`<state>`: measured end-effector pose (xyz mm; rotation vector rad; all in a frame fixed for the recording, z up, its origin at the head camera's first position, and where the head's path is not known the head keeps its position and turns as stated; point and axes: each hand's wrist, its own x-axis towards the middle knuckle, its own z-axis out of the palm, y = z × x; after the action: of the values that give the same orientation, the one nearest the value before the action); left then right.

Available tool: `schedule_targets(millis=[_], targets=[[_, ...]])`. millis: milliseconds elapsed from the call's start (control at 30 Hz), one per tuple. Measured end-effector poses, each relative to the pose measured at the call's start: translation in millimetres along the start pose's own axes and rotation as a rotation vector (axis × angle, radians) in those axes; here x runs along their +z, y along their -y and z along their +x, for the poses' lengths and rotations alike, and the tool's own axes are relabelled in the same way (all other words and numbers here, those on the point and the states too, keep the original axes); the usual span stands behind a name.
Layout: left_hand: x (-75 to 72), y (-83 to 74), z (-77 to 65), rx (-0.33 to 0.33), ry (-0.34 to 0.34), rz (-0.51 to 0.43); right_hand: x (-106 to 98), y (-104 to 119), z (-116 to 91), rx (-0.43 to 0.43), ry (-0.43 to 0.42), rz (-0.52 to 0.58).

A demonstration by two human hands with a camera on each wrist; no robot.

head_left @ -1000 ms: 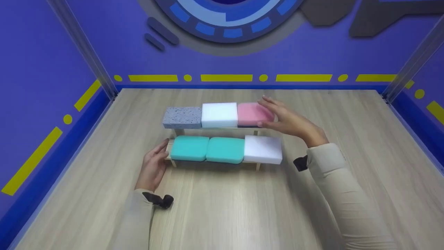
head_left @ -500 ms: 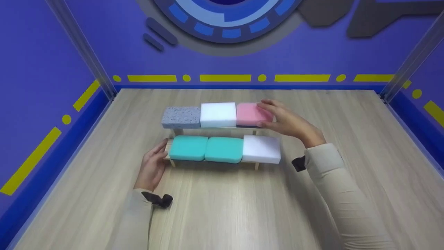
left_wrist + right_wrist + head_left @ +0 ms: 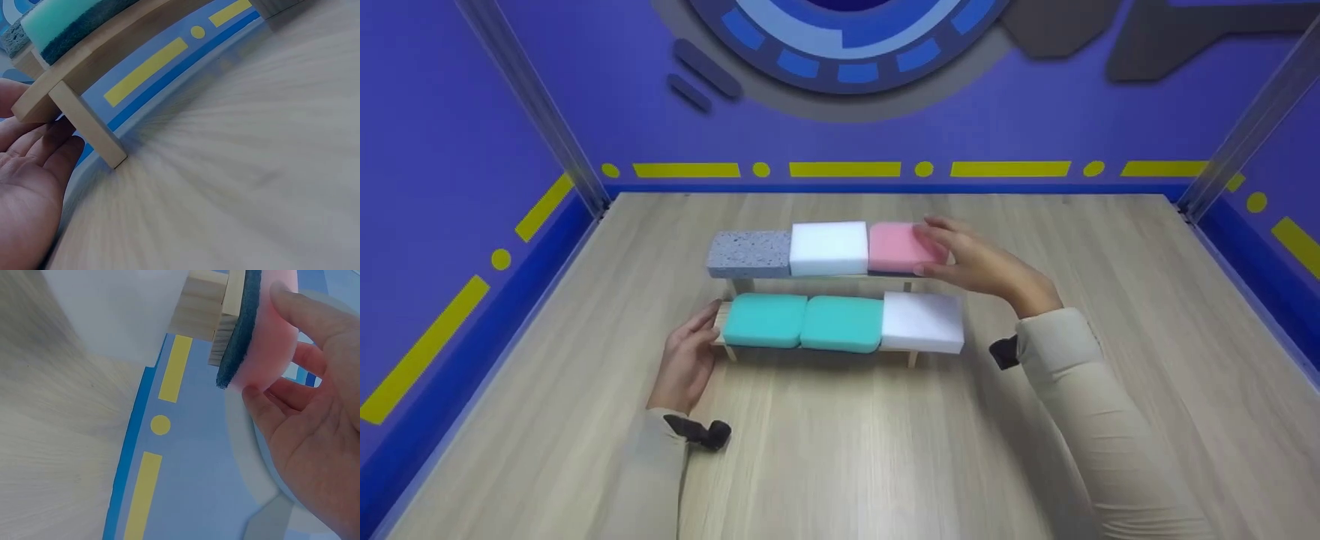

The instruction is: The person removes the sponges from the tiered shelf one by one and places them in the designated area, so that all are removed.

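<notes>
Sponges lie in two rows on a wooden stand [image 3: 720, 330], one row behind and higher than the other. My right hand [image 3: 982, 262] grips the right end of a pink sponge [image 3: 894, 247] in the back row. In the right wrist view, the sponge's dark scouring layer [image 3: 242, 337] sits against the wood. My left hand [image 3: 686, 360] holds the front shelf's left end, thumb above and fingers below, as the left wrist view shows beside a stand leg [image 3: 90, 124]. Nearest that hand is a teal sponge [image 3: 765, 320].
A grey speckled block [image 3: 750, 253] and a white block [image 3: 829, 247] share the back row. In front lie a second teal sponge [image 3: 841, 324] and another white block [image 3: 922, 322]. Blue panels [image 3: 840, 142] enclose the wooden table [image 3: 840, 450].
My right fingers have come down and closed around the pink sponge's end. The left hand stays at the shelf end. The view has shifted slightly; the sponges keep their places.
</notes>
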<state>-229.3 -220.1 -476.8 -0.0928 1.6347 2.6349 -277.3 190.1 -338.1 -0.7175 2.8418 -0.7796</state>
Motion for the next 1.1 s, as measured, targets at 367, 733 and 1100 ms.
schedule_targets(millis=[367,733,1100], targets=[[-0.4,-1.2,0.5,0.003,-0.003,-0.002,-4,3,3,0.001,0.008,-0.017],[-0.4,0.8,-1.2,0.002,0.006,-0.02,-5,-2,-1,-0.025,0.026,-0.043],[1.6,-0.1,0.6,-0.007,-0.014,-0.007,-10,-16,-12,-0.029,0.001,-0.013]])
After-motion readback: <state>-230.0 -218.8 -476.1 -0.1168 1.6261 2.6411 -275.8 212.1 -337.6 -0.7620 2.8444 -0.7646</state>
